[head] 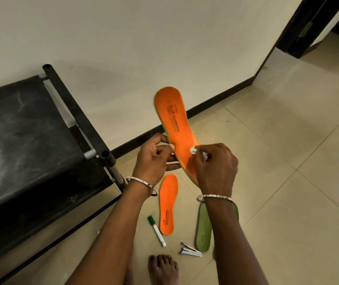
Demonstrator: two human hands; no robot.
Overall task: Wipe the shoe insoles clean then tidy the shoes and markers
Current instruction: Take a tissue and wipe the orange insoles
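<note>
Orange insole [173, 124] held raised above floor [288, 161], gripped at edge by left hand [154, 159]. White wad [194, 150] pinched by right hand [216, 167], pressed against insole. Second orange insole [167, 204], green insole [203, 229], marker [157, 231] laid on floor below.

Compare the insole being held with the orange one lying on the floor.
The held insole is raised, gripped by the left hand while the right hand presses a white wad on it; the floor insole lies flat, untouched. Both show orange printed faces.

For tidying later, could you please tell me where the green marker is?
In the head view, the green marker lies on the floor, lower centre, left of the unheld orange insole.
</note>
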